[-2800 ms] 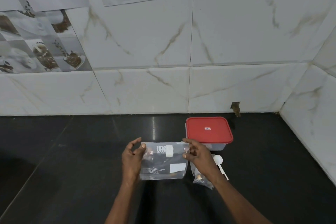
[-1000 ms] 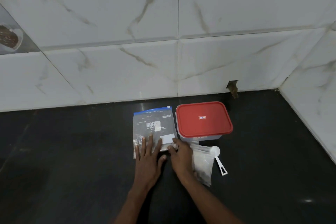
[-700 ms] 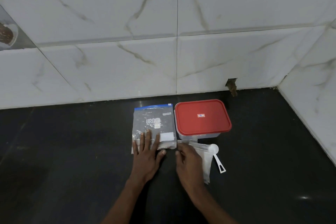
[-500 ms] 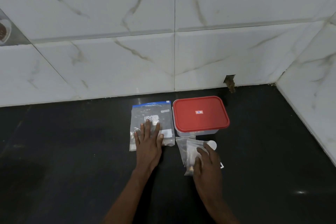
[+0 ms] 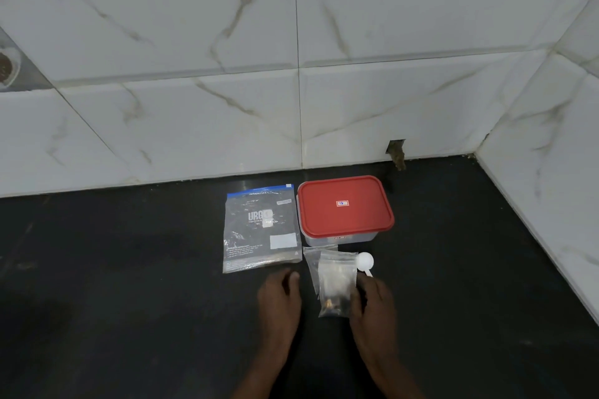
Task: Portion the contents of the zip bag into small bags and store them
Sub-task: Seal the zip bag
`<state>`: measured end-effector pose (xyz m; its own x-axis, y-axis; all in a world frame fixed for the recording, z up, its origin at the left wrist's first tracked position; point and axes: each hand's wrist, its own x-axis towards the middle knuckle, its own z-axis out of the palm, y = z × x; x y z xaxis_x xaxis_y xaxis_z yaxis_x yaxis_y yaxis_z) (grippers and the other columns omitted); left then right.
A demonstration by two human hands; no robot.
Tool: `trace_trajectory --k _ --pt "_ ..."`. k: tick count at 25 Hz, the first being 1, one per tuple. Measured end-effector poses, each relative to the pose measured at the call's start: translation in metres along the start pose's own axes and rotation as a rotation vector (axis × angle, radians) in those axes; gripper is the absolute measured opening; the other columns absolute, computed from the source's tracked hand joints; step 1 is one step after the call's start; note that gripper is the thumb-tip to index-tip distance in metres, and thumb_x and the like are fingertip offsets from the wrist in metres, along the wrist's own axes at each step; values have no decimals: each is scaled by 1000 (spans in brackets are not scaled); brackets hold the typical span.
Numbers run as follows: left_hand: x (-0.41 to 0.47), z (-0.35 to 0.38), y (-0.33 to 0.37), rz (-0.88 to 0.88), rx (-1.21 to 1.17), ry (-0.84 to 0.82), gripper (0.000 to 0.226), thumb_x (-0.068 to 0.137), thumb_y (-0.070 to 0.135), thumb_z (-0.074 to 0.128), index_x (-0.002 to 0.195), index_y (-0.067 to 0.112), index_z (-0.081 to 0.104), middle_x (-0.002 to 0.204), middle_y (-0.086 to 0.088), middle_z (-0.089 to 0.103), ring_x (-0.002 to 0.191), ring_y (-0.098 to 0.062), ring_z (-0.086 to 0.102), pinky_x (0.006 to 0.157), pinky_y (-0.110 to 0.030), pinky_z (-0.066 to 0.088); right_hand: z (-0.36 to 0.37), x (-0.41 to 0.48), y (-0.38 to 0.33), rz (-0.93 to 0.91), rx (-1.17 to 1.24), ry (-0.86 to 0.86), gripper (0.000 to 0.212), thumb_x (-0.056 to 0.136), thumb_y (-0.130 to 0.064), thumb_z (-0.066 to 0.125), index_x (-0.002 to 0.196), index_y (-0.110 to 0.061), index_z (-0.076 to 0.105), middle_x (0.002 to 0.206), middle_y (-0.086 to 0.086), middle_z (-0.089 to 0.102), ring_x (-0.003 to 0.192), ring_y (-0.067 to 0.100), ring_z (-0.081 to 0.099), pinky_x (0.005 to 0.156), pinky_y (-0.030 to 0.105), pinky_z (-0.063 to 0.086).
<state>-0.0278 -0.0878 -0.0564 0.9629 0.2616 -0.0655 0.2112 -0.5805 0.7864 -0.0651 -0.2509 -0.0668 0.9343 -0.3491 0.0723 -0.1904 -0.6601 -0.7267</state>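
Zip bag (image 5: pixel 262 230) lies flat on the counter (image 5: pixel 129 301), long axis pointing away, just ahead of the empty, loosely curled left hand (image 5: pixel 280 300); right hand (image 5: pixel 372 301) touches the small bags (image 5: pixel 335 285), grip unclear.

White caps "URG" are read on the zip bag (image 5: pixel 262 228); any further letters are lost in glare. Small print under it & at lower left can't be made out. The sticker (image 5: pixel 342 203) on the red lid (image 5: pixel 356 217) is illegible.
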Motion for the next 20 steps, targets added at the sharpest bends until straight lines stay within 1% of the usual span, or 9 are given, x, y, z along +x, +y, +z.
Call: trace_trajectory --k 3,5,8,11,13,15,17,18,20 --pt "-12 18 5 -22 -96 -92 31 98 8 54 127 8 66 118 -5 69 105 -15 62 93 -27 47 6 3 -4 1 -20 -104 54 90 -38 34 124 -6 62 131 10 60 122 28 53 105 28 34" --pt "-9 26 15 40 -73 -159 38 96 2 50 131 10 62 119 -5 65 107 -14 57 92 -24 43 10 6 -12 24 25 -158 60 89 -38 31 132 -4 56 141 10 52 131 27 46 110 26 28" --pt "-6 30 26 9 -64 -237 45 98 0 44 141 10 54 127 -6 59 108 -8 52 87 -14 36 15 12 -10 18 25 -207 77 81 -44 17 136 -2 51 144 12 49 134 27 44 110 29 29" --pt "-3 33 23 21 -47 -246 47 96 -3 44 141 9 54 127 -7 59 107 -8 52 82 -5 34 17 13 -1 -39 -5 -219 72 83 -38 19 136 0 51 142 15 51 132 32 47 106 22 26" --pt "-6 31 26 34 -63 -160 43 93 -5 47 131 9 62 120 -7 65 104 -11 56 79 -2 36 8 12 -5 -47 -23 -233 60 90 -33 27 136 -3 51 142 12 51 130 30 48 106 25 30" --pt "-10 23 37 14 -114 17 29 95 -3 50 113 9 70 107 -7 70 97 -16 60 75 -13 37 -10 18 -16 -72 -3 -115 46 96 -26 34 131 -5 55 135 9 55 124 29 52 104 30 36" --pt "-4 9 52 -3 -157 181 22 97 0 53 108 2 72 105 -10 72 95 -15 59 80 -20 37 -33 41 -28 -76 23 124 43 95 -25 37 122 -1 61 123 13 62 114 30 55 99 30 36" --pt "3 1 62 -7 -188 209 23 98 3 53 112 1 71 107 -9 71 98 -14 58 84 -23 39 -45 58 -32 -61 3 218 42 95 -24 38 119 0 63 119 15 63 110 31 55 97 32 37" --pt "22 -12 79 -5 -224 191 23 101 10 52 110 7 73 103 0 68 98 -12 58 89 -29 45 -62 101 -37 46 -56 206 38 99 -24 44 123 0 61 119 18 59 109 31 55 95 37 42"
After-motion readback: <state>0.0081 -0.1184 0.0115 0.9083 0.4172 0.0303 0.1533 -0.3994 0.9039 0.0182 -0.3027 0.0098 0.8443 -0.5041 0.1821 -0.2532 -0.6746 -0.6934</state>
